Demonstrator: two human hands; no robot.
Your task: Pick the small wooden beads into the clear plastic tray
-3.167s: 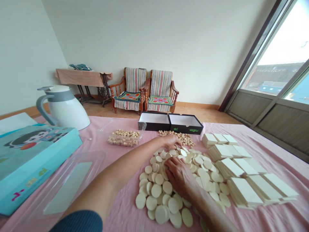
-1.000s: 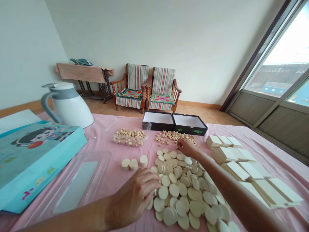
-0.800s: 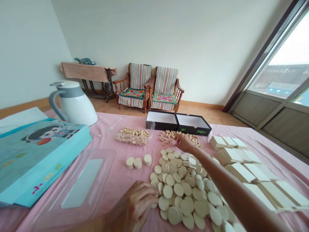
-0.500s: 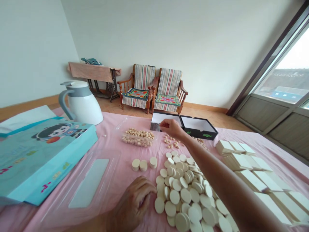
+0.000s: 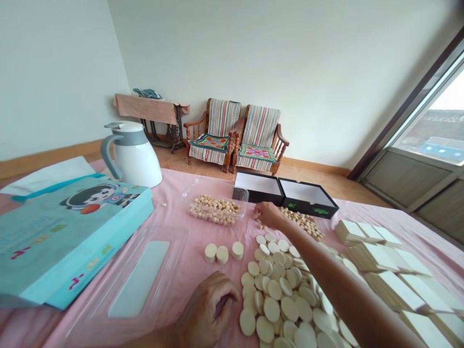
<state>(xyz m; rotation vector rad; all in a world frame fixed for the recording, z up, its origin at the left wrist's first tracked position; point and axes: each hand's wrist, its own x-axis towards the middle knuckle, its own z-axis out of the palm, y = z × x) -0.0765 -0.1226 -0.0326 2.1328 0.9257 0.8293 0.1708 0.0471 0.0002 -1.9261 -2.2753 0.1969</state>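
My right hand (image 5: 268,215) reaches across the table, fingers bent down and drawn together at a loose pile of small wooden pieces (image 5: 302,223); what lies between the fingertips is too small to make out. Just left of it is a clear plastic box (image 5: 188,191) holding many similar small wooden pieces (image 5: 217,207). My left hand (image 5: 212,304) rests curled on the pink cloth, with nothing visible in it. Beside it spreads a heap of pale wooden discs (image 5: 275,290). Three short stacks of discs (image 5: 222,254) stand beyond the left hand.
Two black boxes with white insides (image 5: 306,193) stand at the far edge. Stacked square wooden tiles (image 5: 387,280) fill the right side. On the left are a light-blue box (image 5: 72,232), a white jug (image 5: 137,159) and a clear plastic lid (image 5: 174,246).
My right hand has moved from above the clear plastic box, down and right to the loose small wooden pieces. My left hand stays curled by the discs. The view has shifted slightly.
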